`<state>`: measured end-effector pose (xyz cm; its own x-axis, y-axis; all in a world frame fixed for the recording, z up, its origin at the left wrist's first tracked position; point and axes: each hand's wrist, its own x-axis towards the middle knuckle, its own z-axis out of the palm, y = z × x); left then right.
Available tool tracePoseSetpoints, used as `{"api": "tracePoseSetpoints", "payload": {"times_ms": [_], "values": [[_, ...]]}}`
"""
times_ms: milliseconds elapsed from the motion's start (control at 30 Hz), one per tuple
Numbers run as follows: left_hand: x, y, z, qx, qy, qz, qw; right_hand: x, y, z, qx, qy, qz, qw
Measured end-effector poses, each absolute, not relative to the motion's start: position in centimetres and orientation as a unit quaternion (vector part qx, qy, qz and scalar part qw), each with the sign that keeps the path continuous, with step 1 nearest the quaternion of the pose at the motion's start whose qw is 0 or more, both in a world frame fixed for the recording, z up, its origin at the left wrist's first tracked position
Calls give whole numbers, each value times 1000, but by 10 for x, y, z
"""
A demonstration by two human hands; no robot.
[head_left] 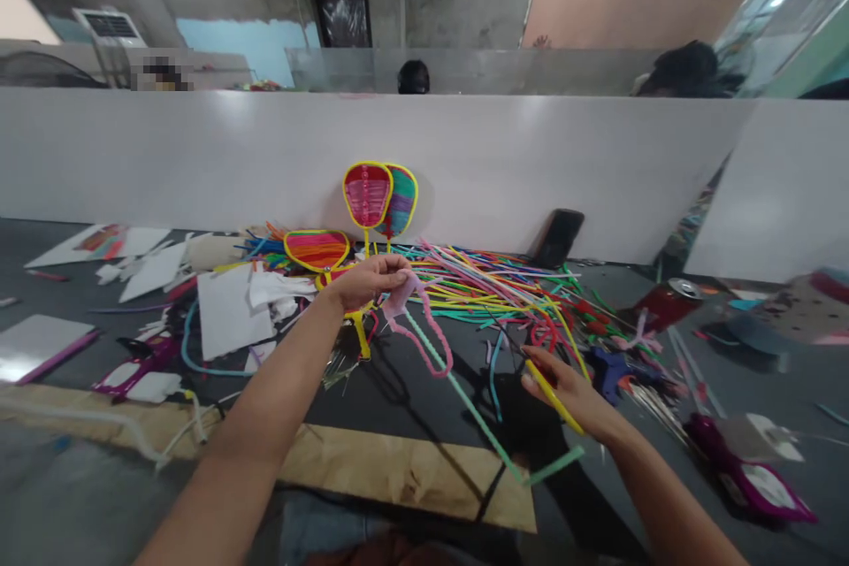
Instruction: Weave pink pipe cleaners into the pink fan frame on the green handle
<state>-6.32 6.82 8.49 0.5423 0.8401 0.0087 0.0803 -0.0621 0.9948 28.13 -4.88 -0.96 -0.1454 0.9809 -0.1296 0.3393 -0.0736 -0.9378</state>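
Observation:
My left hand [377,276] is closed, pinching a pink pipe-cleaner shape [424,345] by its woven, pale pink upper end. Below that end hangs a fuzzy pink loop. A long mint-green pipe cleaner [472,412] runs from the pink piece down to the right and bends sharply near its low end. In my right hand [563,391] is a pair of scissors [554,396] with yellow handles. Their dark, thin blades point up and left, apart from the pink piece; whether they are spread is hard to see.
Loose coloured pipe cleaners [484,283] lie heaped behind my hands. Two yellow-rimmed fan shapes [368,196] lean on the white partition [265,150], near a phone [559,237]. A red can [669,305] and a purple device [749,473] stand right; white sheets [232,314] lie left.

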Motion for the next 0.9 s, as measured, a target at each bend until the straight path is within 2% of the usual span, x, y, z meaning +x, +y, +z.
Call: {"api": "tracePoseSetpoints", "payload": {"times_ms": [100, 233, 500, 900], "values": [[-66, 63, 77, 548, 349, 371, 663, 271, -46, -9, -540, -561, 511, 364], [-60, 54, 61, 480, 350, 366, 716, 255, -42, -10, -559, -617, 434, 345], [-37, 47, 57, 444, 316, 380, 747, 211, -41, 5, -474, -757, 224, 390], [-19, 48, 37, 432, 338, 351, 759, 187, -24, 2, -473, -792, 134, 363]]}}
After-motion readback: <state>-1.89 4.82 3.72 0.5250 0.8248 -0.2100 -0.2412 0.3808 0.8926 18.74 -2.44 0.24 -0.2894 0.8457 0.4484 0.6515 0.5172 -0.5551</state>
